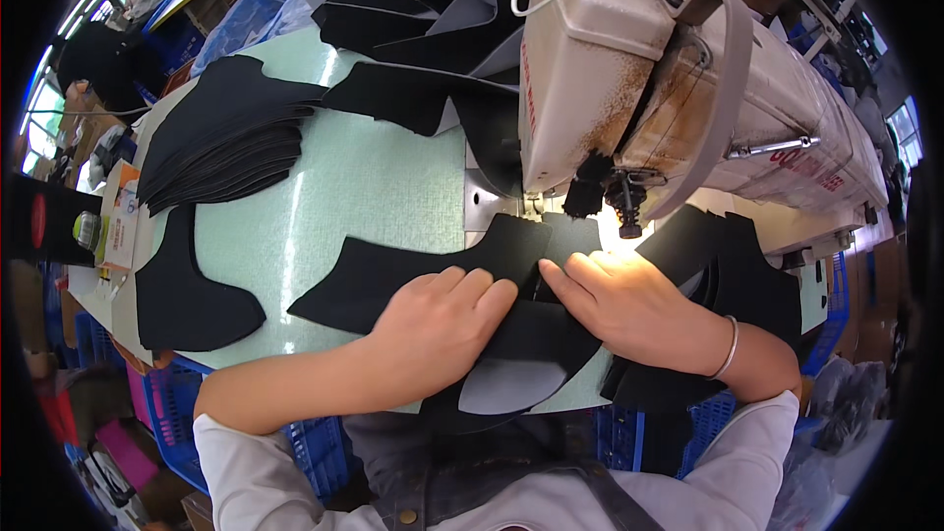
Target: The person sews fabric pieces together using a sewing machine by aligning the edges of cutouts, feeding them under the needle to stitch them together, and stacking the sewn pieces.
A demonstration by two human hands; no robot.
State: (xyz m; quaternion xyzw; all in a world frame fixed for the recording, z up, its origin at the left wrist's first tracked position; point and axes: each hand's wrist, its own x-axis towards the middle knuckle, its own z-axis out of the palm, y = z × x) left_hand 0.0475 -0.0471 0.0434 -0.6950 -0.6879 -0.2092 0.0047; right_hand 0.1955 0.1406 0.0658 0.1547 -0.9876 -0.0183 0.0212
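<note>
My left hand (441, 323) lies flat, fingers together, pressing on a black cut fabric piece (393, 273) on the pale green table (364, 177). My right hand (624, 303), with a thin bracelet at the wrist, presses flat on a second black piece that overlaps the first, fingertips pointing toward the needle. Both pieces sit just in front of the presser foot (629, 216) of a cream sewing machine (649, 69). A grey underside of fabric (511, 388) curls off the table's front edge.
A fanned stack of black cut pieces (226, 143) lies at the left back, a single black piece (187, 295) at the left front. More black and grey pieces (433, 10) lie behind. Black pieces (737, 275) pile at right. Blue crates (167, 413) stand below.
</note>
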